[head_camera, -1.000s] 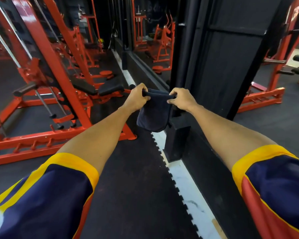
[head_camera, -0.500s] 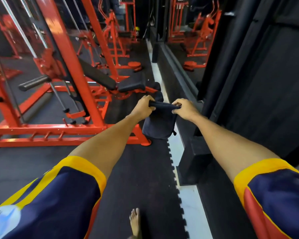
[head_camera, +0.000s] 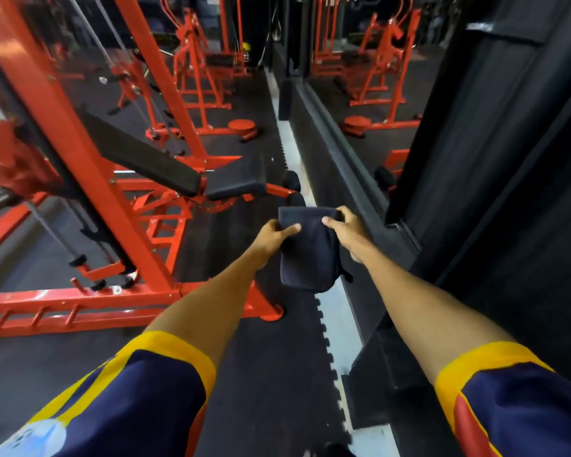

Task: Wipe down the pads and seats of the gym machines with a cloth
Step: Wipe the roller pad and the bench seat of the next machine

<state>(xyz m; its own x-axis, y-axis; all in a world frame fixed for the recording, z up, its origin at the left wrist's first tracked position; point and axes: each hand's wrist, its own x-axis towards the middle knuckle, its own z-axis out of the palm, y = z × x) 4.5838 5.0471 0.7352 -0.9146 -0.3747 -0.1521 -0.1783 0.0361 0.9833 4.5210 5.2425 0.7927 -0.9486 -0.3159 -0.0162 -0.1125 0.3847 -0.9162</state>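
**Cloth (head_camera: 309, 255) held up, seat (head_camera: 236, 179) waiting ahead**

Both hands held the dark cloth up in the air. The left hand (head_camera: 272, 234) pinched its top left corner. The right hand (head_camera: 345, 227) pinched the top right corner, so the cloth hung down between them. The black seat lay past the hands at 11 o'clock, apart from the cloth. Seat and long back pad (head_camera: 142, 153) made a line from 4 o'clock to 10 o'clock. The left hand looked nearer to the seat.
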